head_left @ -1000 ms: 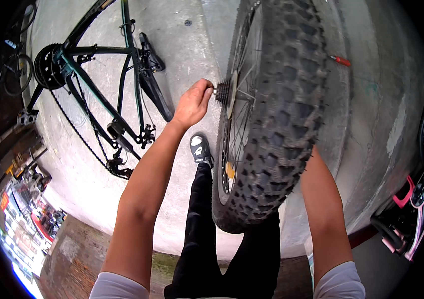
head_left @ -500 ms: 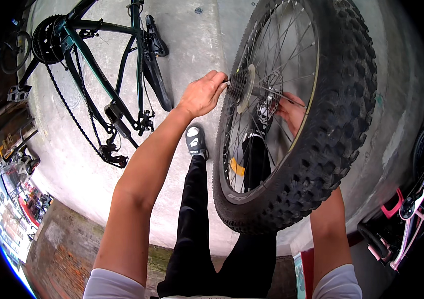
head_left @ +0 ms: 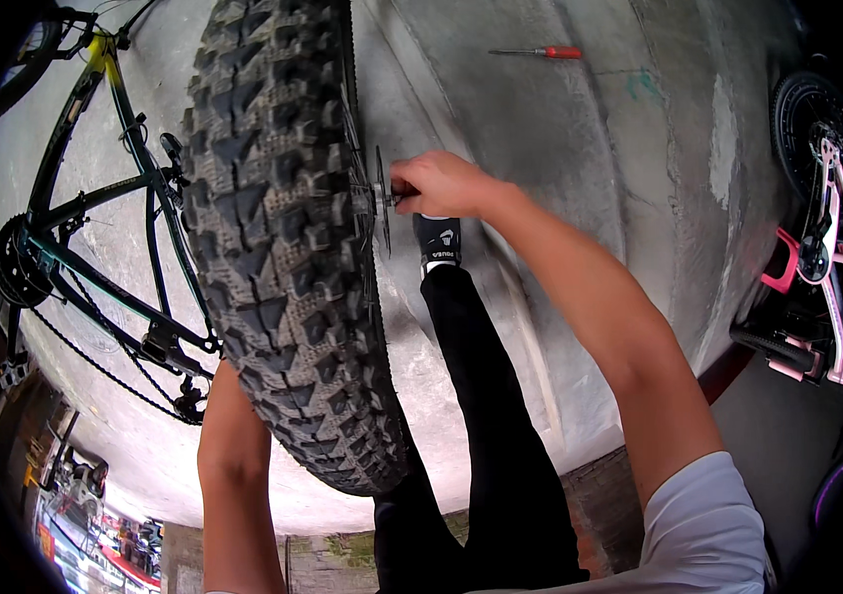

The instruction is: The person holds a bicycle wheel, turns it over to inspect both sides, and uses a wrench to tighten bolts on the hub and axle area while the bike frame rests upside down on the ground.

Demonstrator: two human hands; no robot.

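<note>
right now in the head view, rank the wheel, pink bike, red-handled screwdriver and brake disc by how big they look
Largest to smallest:
1. wheel, though it looks nearest the camera
2. pink bike
3. screwdriver and brake disc, unranked: similar lengths, and the disc is nearly edge-on

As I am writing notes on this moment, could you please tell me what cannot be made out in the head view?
Head view now:
Left hand: hidden behind the tyre; only its forearm shows.
What the right hand touches beside the metal disc: covered by its fingers.
Tyre's top: cut off by the upper edge.
</note>
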